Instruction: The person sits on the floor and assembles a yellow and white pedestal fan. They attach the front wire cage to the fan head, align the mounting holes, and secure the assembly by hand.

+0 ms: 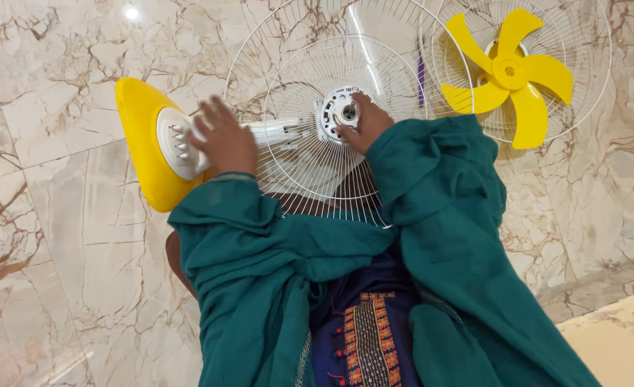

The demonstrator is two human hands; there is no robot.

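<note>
A table fan lies on its side on the marble floor. Its yellow base (139, 154) has a white control panel with several buttons. My left hand (223, 140) rests on the white stem next to that panel. My right hand (362, 123) has its fingers on the round hub (340, 109) at the middle of the rear wire guard (295, 154), which sits on the motor. The motor body is mostly hidden behind the guard and my teal sleeves.
A front wire guard (589, 86) lies at the upper right with the yellow fan blade (509, 72) on it. A second large wire ring (259, 50) lies behind the motor. Beige marble tiles (59, 251) cover the floor; a paler surface (618, 337) shows at lower right.
</note>
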